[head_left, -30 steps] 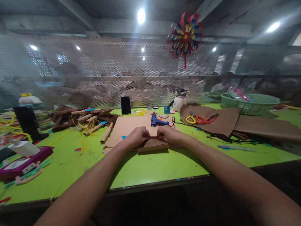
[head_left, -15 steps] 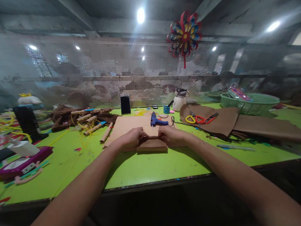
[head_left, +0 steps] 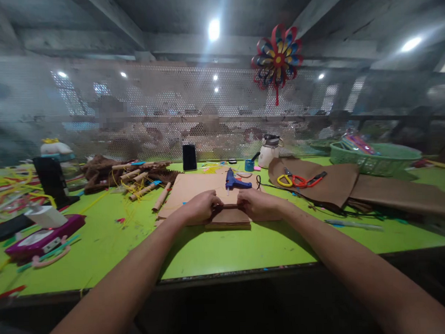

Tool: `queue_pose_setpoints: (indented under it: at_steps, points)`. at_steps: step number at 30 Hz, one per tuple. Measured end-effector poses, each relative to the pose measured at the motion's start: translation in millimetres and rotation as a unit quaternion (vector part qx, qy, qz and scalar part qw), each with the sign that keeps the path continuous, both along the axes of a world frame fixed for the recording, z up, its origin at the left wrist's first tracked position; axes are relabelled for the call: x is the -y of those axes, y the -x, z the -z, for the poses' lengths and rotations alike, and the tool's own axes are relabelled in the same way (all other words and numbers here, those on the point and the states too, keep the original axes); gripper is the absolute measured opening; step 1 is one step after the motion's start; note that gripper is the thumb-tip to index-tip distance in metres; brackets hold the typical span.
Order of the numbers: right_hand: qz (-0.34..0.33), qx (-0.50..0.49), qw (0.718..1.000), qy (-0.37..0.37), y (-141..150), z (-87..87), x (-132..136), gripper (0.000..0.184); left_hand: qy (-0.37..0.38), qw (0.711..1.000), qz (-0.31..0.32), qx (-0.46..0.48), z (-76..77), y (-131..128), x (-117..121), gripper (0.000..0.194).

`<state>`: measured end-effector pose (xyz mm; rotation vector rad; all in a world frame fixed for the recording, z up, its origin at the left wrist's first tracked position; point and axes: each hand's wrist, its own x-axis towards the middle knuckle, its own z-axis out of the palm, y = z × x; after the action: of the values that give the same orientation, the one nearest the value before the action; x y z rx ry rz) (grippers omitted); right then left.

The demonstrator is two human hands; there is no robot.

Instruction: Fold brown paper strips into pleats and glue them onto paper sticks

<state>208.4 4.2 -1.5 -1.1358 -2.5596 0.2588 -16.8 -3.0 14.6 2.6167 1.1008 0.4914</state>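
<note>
My left hand (head_left: 199,207) and my right hand (head_left: 256,205) are both closed, facing each other, on a narrow rolled piece of brown paper (head_left: 229,205). Each hand pinches one end of the roll. Under the hands lies a folded brown paper sheet (head_left: 227,219) on a larger sheet of brown card (head_left: 194,185) on the green table (head_left: 225,249). A blue glue gun (head_left: 234,180) lies just beyond my hands.
Rolled paper tubes (head_left: 142,182) and yellow strips lie at the left. Scissors (head_left: 294,180) rest on brown paper sheets (head_left: 372,188) at the right, by a green basket (head_left: 375,157). A black phone (head_left: 189,157) stands at the mesh screen. A purple tray (head_left: 42,239) sits at the near left.
The view has shifted slightly. My hands stay together on the paper roll, their fingers working it a little closer.
</note>
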Motion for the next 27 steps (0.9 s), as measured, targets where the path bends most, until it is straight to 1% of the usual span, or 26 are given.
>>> queue_pose_setpoints:
  at_steps: [1, 3, 8, 10, 13, 17, 20, 22, 24, 27]
  points:
    - [-0.005, 0.003, 1.000, -0.015, 0, -0.2, 2, 0.013, -0.005, 1.000, 0.001, -0.002, 0.7, -1, -1, 0.025]
    - [-0.014, 0.014, 0.998, -0.054, 1, -1.2, 5, 0.013, 0.012, 1.000, -0.005, 0.012, 2.2, -1, -5, 0.021]
    - [-0.023, 0.048, 0.987, -0.152, 13, -4.0, 10, 0.014, 0.065, 0.995, -0.046, 0.062, 1.0, 4, -12, 0.041]
    - [-0.023, 0.058, 0.979, -0.195, 18, -3.8, 10, 0.016, 0.099, 0.992, -0.049, 0.064, -2.9, 7, -11, 0.044]
    - [-0.030, 0.051, 0.965, -0.256, 22, -2.9, 11, 0.015, 0.156, 0.984, -0.037, 0.074, -11.7, 11, -5, 0.048]
    - [-0.045, 0.017, 0.945, -0.324, 21, -4.7, 13, 0.020, 0.212, 0.969, -0.023, 0.123, -23.6, 11, 7, 0.044]
    - [-0.049, -0.005, 0.934, -0.354, 21, -7.7, 16, 0.023, 0.282, 0.944, -0.012, 0.173, -27.0, 11, 15, 0.039]
    - [-0.054, -0.013, 0.931, -0.360, 21, -8.9, 17, 0.024, 0.313, 0.931, -0.023, 0.184, -25.9, 10, 18, 0.038]
    - [-0.057, -0.017, 0.931, -0.360, 21, -8.7, 18, 0.025, 0.323, 0.928, -0.034, 0.185, -23.5, 9, 19, 0.039]
    - [-0.052, -0.030, 0.931, -0.359, 21, -6.2, 16, 0.026, 0.311, 0.932, -0.021, 0.186, -20.3, 5, 20, 0.040]
